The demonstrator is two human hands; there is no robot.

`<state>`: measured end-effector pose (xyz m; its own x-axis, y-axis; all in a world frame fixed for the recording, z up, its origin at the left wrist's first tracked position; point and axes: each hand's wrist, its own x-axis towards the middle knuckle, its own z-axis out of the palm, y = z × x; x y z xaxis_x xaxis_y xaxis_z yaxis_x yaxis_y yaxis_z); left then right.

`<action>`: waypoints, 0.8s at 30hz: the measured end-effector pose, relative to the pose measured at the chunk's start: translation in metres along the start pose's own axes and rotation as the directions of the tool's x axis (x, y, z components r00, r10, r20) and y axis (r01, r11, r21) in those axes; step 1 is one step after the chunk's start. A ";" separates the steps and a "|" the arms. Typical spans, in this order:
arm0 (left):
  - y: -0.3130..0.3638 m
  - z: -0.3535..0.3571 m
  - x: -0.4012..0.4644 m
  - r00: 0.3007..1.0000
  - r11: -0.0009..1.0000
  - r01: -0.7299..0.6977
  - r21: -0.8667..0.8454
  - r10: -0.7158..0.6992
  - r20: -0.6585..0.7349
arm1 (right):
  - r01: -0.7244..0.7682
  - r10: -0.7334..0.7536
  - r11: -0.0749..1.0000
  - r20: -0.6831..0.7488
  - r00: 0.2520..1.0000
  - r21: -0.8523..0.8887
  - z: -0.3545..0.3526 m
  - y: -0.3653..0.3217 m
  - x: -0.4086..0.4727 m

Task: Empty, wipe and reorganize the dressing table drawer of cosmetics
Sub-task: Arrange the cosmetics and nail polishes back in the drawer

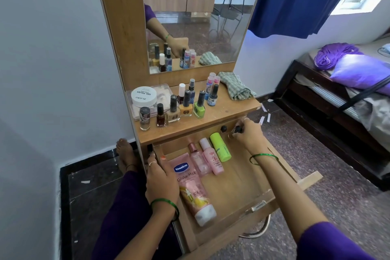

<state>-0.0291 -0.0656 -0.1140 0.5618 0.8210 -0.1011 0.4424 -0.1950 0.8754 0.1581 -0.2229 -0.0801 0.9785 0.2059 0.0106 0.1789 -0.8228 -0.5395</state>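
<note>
four things are lying inside the drawer (pixel 236 183), which is pulled out from under the wooden shelf (pixel 221 112) of the dressing table. the drawer is a flat wooden box with a smooth, pale brown bottom. nearest its front is lying a long pink squeezy tube (pixel 193 188) with a white cap and a blue label. behind the tube, toward the shelf, are lying a clear pink bottle (pixel 197 159), a soft pink bottle (pixel 212 159) and a bright green round bottle (pixel 220 146), all side by side and touching.

the left hand (pixel 161 177) is gripping the left wall of the drawer, fingers curled over the edge. a thin green bangle is sitting on its wrist. the right hand (pixel 249 135) is at the back right corner of the drawer, just under the shelf, and its fingers are pinching a small glass bottle (pixel 235 132) with a dark cap.

on the shelf above the drawer, little nail polish bottles (pixel 173 110) with black caps are standing in a bunch: clear, dark red, tan, orange and lime green. behind them a round white tub (pixel 144 96) is sitting on a flat see-through box. a crumpled, striped green cloth (pixel 236 87) is lying at the right end of the shelf. a shiny mirror (pixel 194 17) is standing up behind the shelf.
</note>
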 end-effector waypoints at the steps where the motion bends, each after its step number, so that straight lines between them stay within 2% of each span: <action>1: 0.002 -0.001 -0.001 1.000 1.000 0.006 -0.006 -0.006 0.004 | -0.001 0.001 1.000 -0.002 1.000 0.007 0.002 0.000 0.001; 7: 0.004 -0.002 -0.002 1.000 1.000 0.008 -0.019 -0.008 0.010 | -0.017 0.017 0.999 0.009 1.000 -0.033 0.012 -0.003 0.006; 13: 0.003 -0.001 0.000 1.000 1.000 0.014 -0.001 -0.014 0.006 | -0.066 0.067 0.997 -0.014 0.998 0.030 0.024 -0.002 0.009; 20: 0.000 0.000 0.001 1.000 1.000 0.005 -0.001 -0.005 -0.001 | -0.143 0.141 0.984 0.021 0.990 0.108 0.028 0.003 0.006; 24: 0.000 0.000 0.001 1.000 1.000 0.002 0.002 -0.002 0.000 | -0.122 0.129 0.986 -0.055 0.990 0.109 0.021 0.003 0.005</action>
<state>-0.0285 -0.0644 -0.1144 0.5606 0.8217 -0.1028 0.4447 -0.1940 0.8744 0.1610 -0.2132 -0.0993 0.9975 0.0688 -0.0126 0.0458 -0.7790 -0.6254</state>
